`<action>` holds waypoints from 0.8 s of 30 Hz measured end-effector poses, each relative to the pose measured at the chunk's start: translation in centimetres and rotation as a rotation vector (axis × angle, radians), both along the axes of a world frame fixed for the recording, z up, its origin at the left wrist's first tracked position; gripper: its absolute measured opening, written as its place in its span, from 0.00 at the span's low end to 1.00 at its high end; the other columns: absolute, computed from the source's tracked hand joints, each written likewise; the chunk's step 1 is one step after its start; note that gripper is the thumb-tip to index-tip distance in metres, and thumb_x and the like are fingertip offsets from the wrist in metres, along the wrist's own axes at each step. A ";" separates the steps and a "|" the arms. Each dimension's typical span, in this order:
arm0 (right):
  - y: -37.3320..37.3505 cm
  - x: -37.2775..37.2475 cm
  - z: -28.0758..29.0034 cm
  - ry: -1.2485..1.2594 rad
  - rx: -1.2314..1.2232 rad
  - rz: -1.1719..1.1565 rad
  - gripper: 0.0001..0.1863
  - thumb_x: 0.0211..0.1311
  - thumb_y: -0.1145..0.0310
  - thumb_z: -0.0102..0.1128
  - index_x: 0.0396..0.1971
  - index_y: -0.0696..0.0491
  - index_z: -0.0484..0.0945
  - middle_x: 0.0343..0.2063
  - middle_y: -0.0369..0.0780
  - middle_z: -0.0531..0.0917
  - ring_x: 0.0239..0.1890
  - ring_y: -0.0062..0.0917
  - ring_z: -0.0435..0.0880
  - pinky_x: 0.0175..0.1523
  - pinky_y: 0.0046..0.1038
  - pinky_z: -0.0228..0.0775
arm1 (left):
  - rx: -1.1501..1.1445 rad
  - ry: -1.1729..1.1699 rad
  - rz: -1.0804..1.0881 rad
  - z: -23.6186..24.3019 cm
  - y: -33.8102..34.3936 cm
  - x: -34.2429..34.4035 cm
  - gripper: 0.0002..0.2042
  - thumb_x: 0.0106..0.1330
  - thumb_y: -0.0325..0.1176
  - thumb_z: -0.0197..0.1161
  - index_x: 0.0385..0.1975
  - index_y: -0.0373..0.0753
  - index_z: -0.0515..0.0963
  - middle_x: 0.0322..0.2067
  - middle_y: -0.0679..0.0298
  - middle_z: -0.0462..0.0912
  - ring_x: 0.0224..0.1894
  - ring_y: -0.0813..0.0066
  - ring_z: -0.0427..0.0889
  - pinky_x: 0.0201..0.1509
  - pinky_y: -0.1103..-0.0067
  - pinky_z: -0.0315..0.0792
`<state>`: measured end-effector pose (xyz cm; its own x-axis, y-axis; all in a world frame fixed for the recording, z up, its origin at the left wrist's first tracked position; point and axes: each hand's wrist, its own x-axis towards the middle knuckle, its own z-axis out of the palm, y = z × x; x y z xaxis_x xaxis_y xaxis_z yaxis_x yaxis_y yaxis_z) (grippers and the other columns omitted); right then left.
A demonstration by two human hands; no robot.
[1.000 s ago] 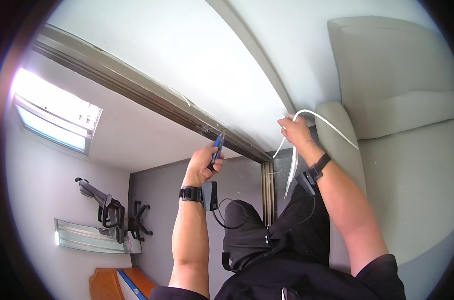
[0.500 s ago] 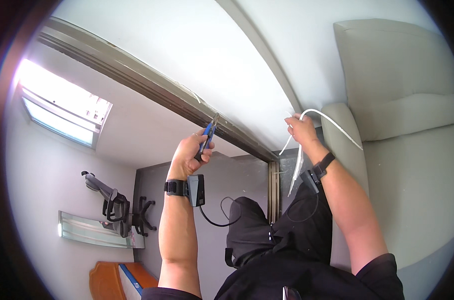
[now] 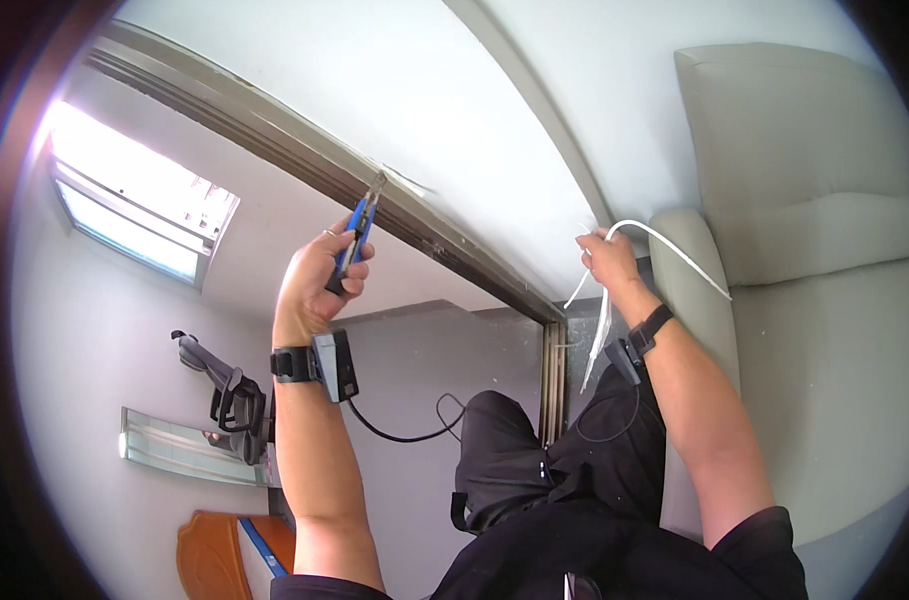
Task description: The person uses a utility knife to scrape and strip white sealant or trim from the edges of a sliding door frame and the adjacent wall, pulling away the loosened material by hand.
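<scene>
My left hand (image 3: 325, 275) is closed round a blue-and-black utility knife (image 3: 359, 238). The knife's metal tip touches or nearly touches the edge of a long brown-grey frame (image 3: 260, 110), beside a loose white sliver (image 3: 410, 185). Further right, near the sofa's arm, my right hand (image 3: 605, 258) grips white cable or strips (image 3: 687, 258). One length loops over the fingers to the right, others dangle below, frayed or thin at their ends. What the fingertips pinch is partly hidden.
A grey-beige sofa (image 3: 825, 360) fills the right side. A floor track (image 3: 553, 385) runs by my legs. At left are a window (image 3: 130, 205), an office chair (image 3: 235, 400), a glass-like panel (image 3: 170, 440) and orange wooden furniture (image 3: 213, 550). A curved moulding (image 3: 535, 110) crosses the white wall.
My left hand with the knife has moved up and leftward along the frame. My right hand, still holding the white lengths, sits slightly further right in view, and the whole scene has shifted a little.
</scene>
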<state>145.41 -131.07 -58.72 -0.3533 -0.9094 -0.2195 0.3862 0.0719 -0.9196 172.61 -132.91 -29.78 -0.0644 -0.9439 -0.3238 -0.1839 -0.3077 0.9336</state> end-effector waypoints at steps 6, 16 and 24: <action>-0.3 -0.2 -0.6 -0.016 -0.042 0.039 0.08 0.56 0.68 0.60 0.23 0.55 0.74 0.14 0.31 0.69 0.13 0.13 0.63 0.16 0.20 0.48 | -0.319 0.050 0.026 3.8 2.2 0.5 0.23 0.72 0.30 0.47 0.67 0.39 0.58 0.31 0.61 0.73 0.22 0.83 0.67 0.19 0.89 0.62; 0.0 0.2 -0.1 0.108 0.007 0.159 0.11 0.53 0.64 0.63 0.23 0.57 0.77 0.13 0.31 0.71 0.17 0.15 0.67 0.24 0.23 0.57 | -0.420 -0.065 0.112 -5.2 5.9 -0.1 0.13 0.73 0.41 0.52 0.46 0.38 0.70 0.27 0.66 0.74 0.20 0.83 0.69 0.19 0.85 0.62; 0.1 0.3 0.9 0.056 -0.001 0.125 0.11 0.54 0.66 0.64 0.29 0.58 0.76 0.13 0.30 0.69 0.15 0.12 0.63 0.20 0.20 0.50 | 0.273 -0.134 -0.121 -29.0 4.6 0.8 0.20 0.74 0.36 0.47 0.63 0.36 0.62 0.25 0.63 0.74 0.16 0.78 0.69 0.16 0.82 0.65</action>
